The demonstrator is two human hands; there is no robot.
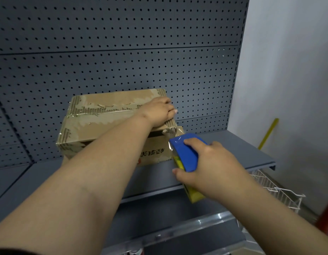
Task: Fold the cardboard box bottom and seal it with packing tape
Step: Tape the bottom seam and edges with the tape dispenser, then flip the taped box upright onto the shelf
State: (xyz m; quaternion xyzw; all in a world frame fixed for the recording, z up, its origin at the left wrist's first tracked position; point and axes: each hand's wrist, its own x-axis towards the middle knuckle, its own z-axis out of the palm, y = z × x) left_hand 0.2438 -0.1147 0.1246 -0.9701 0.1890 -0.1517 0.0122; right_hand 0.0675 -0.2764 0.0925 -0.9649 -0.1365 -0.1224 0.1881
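Note:
A worn brown cardboard box (97, 124) lies upside down on a grey shelf (233, 150), its folded bottom flaps facing up with a strip of clear tape along the seam. My left hand (158, 112) presses flat on the flaps at the box's right end, fingers over the edge. My right hand (205, 166) grips a blue and yellow tape dispenser (186, 155) at the box's right side, just below the top edge. Clear tape (173, 131) stretches from the dispenser up to the box's corner.
A grey pegboard wall (122, 52) rises right behind the box. A white wire basket (277, 192) hangs below the shelf's right end. A yellow stick (269, 133) leans on the white wall at right. A lower shelf edge (177, 234) runs beneath.

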